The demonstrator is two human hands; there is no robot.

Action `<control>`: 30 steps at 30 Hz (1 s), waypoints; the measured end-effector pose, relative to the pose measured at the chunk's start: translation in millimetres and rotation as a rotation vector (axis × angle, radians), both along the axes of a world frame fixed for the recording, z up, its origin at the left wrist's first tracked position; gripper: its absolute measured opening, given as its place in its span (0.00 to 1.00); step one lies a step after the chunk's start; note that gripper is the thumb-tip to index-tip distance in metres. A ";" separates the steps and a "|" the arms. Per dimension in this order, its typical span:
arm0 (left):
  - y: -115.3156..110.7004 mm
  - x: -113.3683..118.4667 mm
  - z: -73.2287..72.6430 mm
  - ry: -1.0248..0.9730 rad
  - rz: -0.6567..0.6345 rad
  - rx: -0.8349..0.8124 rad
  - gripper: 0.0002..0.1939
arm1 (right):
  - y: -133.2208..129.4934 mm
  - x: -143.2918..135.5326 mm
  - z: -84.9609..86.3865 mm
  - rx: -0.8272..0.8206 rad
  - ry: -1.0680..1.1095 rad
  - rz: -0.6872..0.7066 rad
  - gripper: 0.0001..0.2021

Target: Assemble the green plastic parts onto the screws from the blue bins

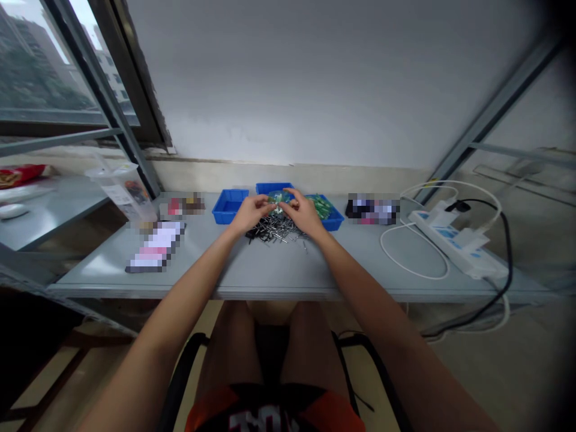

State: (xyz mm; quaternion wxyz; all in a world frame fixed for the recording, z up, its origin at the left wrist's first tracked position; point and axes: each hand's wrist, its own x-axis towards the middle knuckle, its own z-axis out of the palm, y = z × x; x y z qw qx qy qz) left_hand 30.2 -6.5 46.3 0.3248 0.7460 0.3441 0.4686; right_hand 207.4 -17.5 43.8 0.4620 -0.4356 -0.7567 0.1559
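My left hand (250, 213) and my right hand (306, 213) meet over the desk, fingers closed on a small clear, greenish plastic bag (279, 197). What lies inside the bag is too small to make out. Just below it spreads a pile of thin metal pins or screws (278, 230), some silver and some dark. A blue bin (226, 219) stands left of my left hand. Behind the bag is another blue bin (273, 185), partly hidden. Beside my right hand, a third blue bin (333, 224) holds green and clear packets (321, 206).
On the left are a lidded plastic cup (126, 193) and a blurred phone-like item (156, 246). A blurred dark object (372, 210) lies right of the bins. At far right, a white power strip (459, 243) has plugs and looping cables. The desk's front edge (279, 293) runs above my legs.
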 end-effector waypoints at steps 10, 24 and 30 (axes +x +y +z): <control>2.5 -1.5 -0.8 0.039 0.033 0.034 0.11 | 9.6 -0.5 -3.5 0.005 0.144 0.015 0.10; 5.1 -10.4 -5.4 0.569 0.255 0.347 0.13 | 21.0 68.2 4.4 0.076 -0.367 -0.593 0.08; 21.2 4.8 6.8 1.086 0.305 0.407 0.15 | 22.6 66.2 -1.6 -0.058 -0.392 -0.626 0.13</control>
